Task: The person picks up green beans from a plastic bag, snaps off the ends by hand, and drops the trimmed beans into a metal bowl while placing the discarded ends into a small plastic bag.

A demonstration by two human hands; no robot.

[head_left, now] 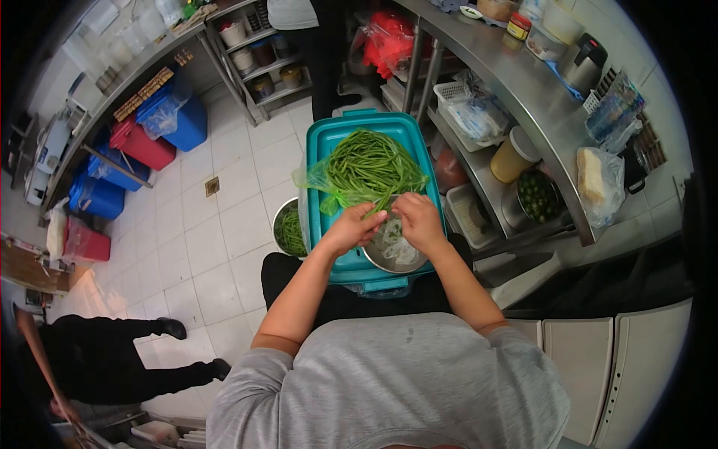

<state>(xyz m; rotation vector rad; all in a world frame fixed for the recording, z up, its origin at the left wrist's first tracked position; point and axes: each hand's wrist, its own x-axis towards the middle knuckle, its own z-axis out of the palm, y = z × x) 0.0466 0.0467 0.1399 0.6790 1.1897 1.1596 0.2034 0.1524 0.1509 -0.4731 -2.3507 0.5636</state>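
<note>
My left hand (pixel 355 227) is closed around a few green beans (pixel 384 202) that stick up between its thumb and fingers. Close beside it, my right hand (pixel 419 222) pinches at the ends of those beans; its fingertips are partly hidden. Both hands are above a metal bowl (pixel 372 259) lined with a clear plastic bag (pixel 400 249). Just beyond lies a big heap of long green beans (pixel 366 162) on a green plastic bag (pixel 323 179). Bowl and heap rest on a teal plastic lid (pixel 320 142) in front of my lap.
On the floor to the left of the lid stands a metal pot (pixel 278 233) with more beans. Steel shelving (pixel 516 97) with containers runs along the right. Blue bins (pixel 183 123) and a red bin (pixel 146 146) line the left. One person (pixel 314 60) stands ahead, another (pixel 97 359) at lower left.
</note>
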